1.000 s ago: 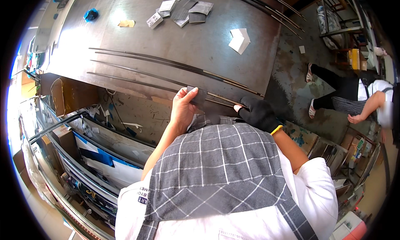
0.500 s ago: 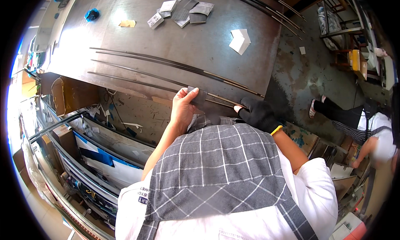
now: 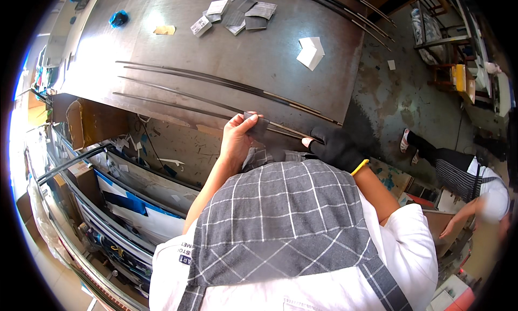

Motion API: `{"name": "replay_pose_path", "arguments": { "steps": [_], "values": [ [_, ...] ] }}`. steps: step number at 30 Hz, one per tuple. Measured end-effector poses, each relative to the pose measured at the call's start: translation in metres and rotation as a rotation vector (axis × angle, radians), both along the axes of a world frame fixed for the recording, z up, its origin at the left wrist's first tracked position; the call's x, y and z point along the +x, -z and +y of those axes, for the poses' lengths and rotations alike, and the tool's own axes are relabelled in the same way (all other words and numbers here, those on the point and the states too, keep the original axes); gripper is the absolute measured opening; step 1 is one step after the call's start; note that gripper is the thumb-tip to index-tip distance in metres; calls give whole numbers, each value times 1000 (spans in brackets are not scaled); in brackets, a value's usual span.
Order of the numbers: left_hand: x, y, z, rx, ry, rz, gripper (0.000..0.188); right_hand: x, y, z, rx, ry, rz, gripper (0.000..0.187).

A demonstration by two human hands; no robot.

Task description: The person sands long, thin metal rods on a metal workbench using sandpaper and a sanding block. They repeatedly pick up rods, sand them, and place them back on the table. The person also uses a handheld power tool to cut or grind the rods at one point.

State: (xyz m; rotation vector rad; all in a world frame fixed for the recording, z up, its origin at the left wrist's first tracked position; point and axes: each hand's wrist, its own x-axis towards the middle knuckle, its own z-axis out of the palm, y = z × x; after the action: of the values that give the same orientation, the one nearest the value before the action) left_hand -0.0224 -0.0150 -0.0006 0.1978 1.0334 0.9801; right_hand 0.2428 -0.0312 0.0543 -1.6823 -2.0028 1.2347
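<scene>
My bare left hand (image 3: 236,135) pinches a dark grey square piece of sandpaper (image 3: 259,127) between thumb and fingers. The sandpaper lies against a thin metal strip (image 3: 189,94) near the table's front edge. My right hand (image 3: 339,150), in a black glove with a yellow cuff and with a bare thumb tip showing, is closed on the right end of the strip. A second strip (image 3: 167,104) runs close beside it on the near side; whether my hands grip that one too, I cannot tell. Farther in, more strips (image 3: 216,83) lie together on the metal tabletop (image 3: 178,49).
Grey and white sandpaper squares (image 3: 234,11) are heaped at the back. White sheets (image 3: 311,53), a tan scrap (image 3: 164,30) and a blue crumpled thing (image 3: 118,19) also lie there. Racks (image 3: 129,187) stand at lower left. A person (image 3: 469,176) is at the right.
The sandpaper has turned slightly in my left hand, and both hands have barely shifted. At the right, the other person has changed posture, with an arm reaching out.
</scene>
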Motion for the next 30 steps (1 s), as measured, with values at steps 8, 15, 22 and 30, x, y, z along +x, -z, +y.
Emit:
{"name": "replay_pose_path", "arguments": {
  "steps": [8,15,22,30],
  "values": [
    [12,-4,-1,85,57,-43,14,-69,-7,47,-172,-46,-212,42],
    [8,-3,-2,57,86,-74,12,-72,13,45,-163,-32,-184,44],
    [13,2,-5,33,35,-22,12,-80,4,53,-280,-16,-256,52],
    [15,1,-10,25,10,53,24,-70,14,50,-304,-30,27,50]
  ]
}}
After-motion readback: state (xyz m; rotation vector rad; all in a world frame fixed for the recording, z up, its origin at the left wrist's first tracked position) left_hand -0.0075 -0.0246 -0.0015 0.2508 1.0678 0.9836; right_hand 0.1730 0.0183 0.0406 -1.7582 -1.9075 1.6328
